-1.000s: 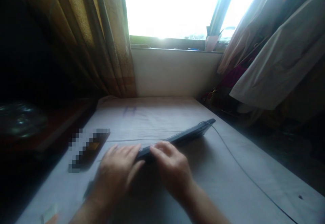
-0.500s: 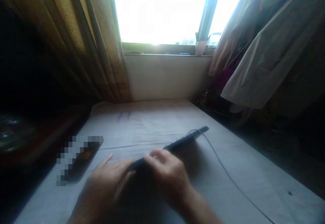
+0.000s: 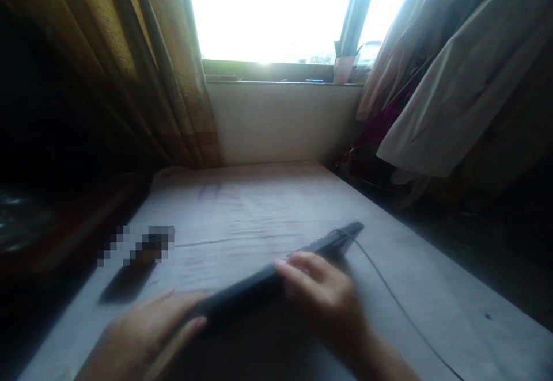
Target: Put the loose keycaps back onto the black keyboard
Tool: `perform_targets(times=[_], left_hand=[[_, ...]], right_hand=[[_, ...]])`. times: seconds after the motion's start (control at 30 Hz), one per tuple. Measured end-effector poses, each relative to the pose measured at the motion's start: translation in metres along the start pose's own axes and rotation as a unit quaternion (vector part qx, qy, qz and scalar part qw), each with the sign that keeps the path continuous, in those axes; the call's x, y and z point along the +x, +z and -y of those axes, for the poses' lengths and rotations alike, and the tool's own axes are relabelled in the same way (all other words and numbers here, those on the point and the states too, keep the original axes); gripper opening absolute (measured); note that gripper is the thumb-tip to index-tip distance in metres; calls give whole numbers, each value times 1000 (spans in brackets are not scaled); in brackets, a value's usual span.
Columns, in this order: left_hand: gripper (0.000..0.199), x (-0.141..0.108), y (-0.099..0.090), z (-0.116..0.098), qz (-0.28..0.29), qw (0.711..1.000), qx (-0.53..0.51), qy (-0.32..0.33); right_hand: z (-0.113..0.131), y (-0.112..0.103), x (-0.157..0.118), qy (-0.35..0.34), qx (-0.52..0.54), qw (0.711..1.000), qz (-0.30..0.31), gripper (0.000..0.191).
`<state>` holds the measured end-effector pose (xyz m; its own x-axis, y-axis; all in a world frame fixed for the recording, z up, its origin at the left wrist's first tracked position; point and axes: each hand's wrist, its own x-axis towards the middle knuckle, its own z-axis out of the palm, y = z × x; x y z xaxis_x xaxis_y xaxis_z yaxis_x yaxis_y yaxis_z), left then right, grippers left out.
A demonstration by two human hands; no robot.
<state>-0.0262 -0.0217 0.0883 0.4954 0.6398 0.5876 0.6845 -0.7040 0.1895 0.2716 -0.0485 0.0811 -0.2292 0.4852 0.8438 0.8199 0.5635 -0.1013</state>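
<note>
A long black keyboard (image 3: 244, 296) is held tilted up on its long side over the pale sheet, its far end pointing right and away. My left hand (image 3: 144, 332) is closed round the near left end, thumb on the side facing me. Fingers of my right hand (image 3: 326, 292) grip the upper edge, right of the middle. From the far end a thin cable (image 3: 389, 289) trails over the sheet toward the lower right. The keyboard's lower part lies in dark shadow, and motion blurs it.
The bed-like surface (image 3: 259, 197) has a pale wrinkled sheet. A dark flat object (image 3: 127, 282), partly pixelated, lies at left. Behind are a yellow curtain (image 3: 181, 82), a bright window (image 3: 268, 12) and a sill with a pinkish pot (image 3: 343, 70). Clothes (image 3: 449, 93) hang at right.
My hands have moved apart along the keyboard: the left toward me and leftward, the right further right. More of the keyboard's middle shows, and its far end sits slightly further right.
</note>
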Motion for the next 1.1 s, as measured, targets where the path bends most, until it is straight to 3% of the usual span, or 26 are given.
perform_targets(times=[0.1, 0.2, 0.37, 0.43, 0.57, 0.73, 0.93, 1.1], left_hand=[[25, 2, 0, 4, 39, 995, 52, 78], [29, 6, -1, 1, 46, 990, 97, 88], [39, 22, 11, -25, 51, 988, 111, 96], [38, 32, 20, -34, 50, 990, 108, 75], [35, 47, 30, -41, 119, 990, 77, 5], [36, 51, 30, -35, 127, 991, 38, 7], [46, 44, 32, -33, 71, 993, 93, 33], [46, 43, 33, -30, 83, 990, 108, 23]], right_hand=[[1, -1, 0, 4, -10, 1000, 17, 21], [4, 0, 2, 9, -21, 999, 29, 23], [4, 4, 9, 11, -51, 998, 46, 24], [5, 6, 13, 14, -64, 996, 57, 26], [17, 14, 20, 13, -41, 997, 67, 28], [33, 22, 26, 6, 20, 996, 89, 29], [15, 6, 26, 54, -42, 986, 152, 25], [-8, -9, 25, 142, -120, 956, 226, 33]])
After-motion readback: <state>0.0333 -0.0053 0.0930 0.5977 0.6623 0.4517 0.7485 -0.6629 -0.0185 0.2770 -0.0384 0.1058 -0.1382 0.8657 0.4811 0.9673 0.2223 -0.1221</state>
